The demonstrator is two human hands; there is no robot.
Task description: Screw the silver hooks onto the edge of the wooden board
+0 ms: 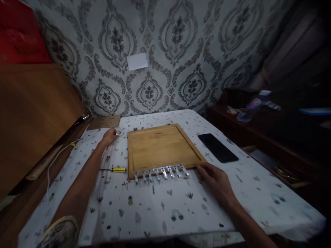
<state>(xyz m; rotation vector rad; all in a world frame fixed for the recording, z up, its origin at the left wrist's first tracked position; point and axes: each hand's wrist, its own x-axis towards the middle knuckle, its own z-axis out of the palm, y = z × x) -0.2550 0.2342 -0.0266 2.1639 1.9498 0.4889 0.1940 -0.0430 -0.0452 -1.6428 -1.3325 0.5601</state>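
Observation:
A framed wooden board (160, 146) lies flat on the cloth-covered table. Along its front edge runs a row of several shiny, silvery hooks (164, 173), their ends hanging over the edge. My right hand (216, 181) rests at the board's front right corner, fingers stretched and fingertips touching the edge. Beyond the board's left side, my left hand (110, 136) is low over the table with its fingers pinched together. A small whitish thing (119, 133) shows at its fingertips, too small to name. Left of the board lies a yellow-handled screwdriver (118, 170).
A black phone (218, 148) lies right of the board. Brown cardboard (103, 122) sits at the table's back left. A white cable (55, 158) runs by the left edge, beside a wooden panel (33, 117). A plastic bottle (252, 106) stands on dark furniture at right.

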